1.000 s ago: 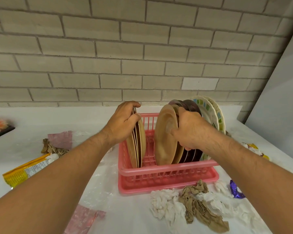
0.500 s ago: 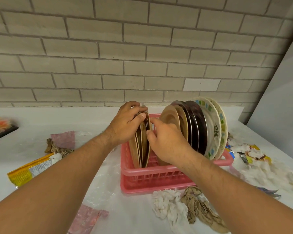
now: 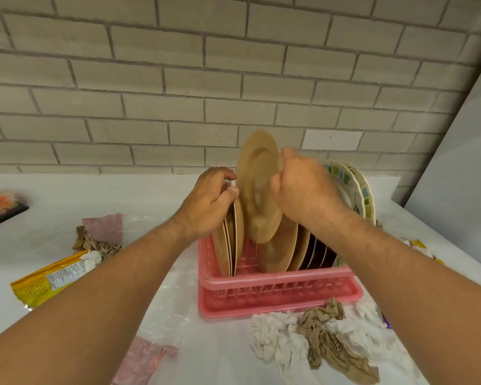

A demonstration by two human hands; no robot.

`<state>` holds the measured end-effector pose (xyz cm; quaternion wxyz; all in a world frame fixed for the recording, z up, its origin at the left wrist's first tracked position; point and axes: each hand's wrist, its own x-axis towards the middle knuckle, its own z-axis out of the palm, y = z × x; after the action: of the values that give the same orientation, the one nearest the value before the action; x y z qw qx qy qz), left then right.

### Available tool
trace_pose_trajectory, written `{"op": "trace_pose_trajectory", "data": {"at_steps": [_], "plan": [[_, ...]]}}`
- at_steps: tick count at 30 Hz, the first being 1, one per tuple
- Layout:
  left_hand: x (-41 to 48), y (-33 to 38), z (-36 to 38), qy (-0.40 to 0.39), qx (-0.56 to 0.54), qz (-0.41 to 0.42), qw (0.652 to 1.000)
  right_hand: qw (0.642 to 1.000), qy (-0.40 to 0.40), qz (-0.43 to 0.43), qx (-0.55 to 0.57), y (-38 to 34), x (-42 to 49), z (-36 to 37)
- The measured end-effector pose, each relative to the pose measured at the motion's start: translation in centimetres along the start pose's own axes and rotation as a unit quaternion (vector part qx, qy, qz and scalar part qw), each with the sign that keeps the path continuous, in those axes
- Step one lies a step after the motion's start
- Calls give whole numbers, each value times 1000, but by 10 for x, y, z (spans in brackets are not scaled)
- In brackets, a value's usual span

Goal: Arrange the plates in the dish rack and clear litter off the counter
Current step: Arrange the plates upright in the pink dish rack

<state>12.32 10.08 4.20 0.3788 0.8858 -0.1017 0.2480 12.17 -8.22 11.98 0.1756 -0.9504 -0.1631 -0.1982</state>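
On my feed the pink plastic slotted dish rack [image 3: 278, 284] sits on the white worktop [image 3: 53, 201], and I place everything by it. My right hand [image 3: 303, 187] pinches the rim of a round tan plate [image 3: 257, 187]. It holds the plate upright above the middle of the rack, with the lower edge clear of the rack floor. The plate is a little blurred.

My left hand [image 3: 208, 204] curls over the top edges of a few tan plates standing on edge [image 3: 235, 240] at the rack's left end, thumb pressed on the nearest rim. More tan plates [image 3: 283, 245] lean in the rack just right of the raised one. After them come dark brown plates [image 3: 317, 251], and at the right end white plates with green and blue squares on the rim [image 3: 354, 190].

Just in front of the rack lie crumpled white tissue [image 3: 272, 334] and crumpled brown paper [image 3: 328, 340], touching each other. To the rack's left I see a yellow foil wrapper [image 3: 47, 279], another brown paper wad [image 3: 95, 243] and a pink plastic scrap [image 3: 103, 226].
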Motion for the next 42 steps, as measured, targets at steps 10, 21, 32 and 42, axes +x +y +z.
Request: {"op": "trace_pose_trajectory", "data": {"at_steps": [10, 21, 32, 42], "plan": [[2, 3, 2, -4, -8, 7, 1000, 994, -88, 16, -65, 2, -19, 15], [3, 6, 6, -3, -1, 15, 1000, 979, -189, 70, -38, 11, -22, 15], [2, 9, 3, -11, -2, 4, 1000, 973, -210, 58, -74, 16, -18, 7], [2, 11, 3, -15, 2, -1, 1000, 975, -194, 65, -85, 13, -18, -3]]}}
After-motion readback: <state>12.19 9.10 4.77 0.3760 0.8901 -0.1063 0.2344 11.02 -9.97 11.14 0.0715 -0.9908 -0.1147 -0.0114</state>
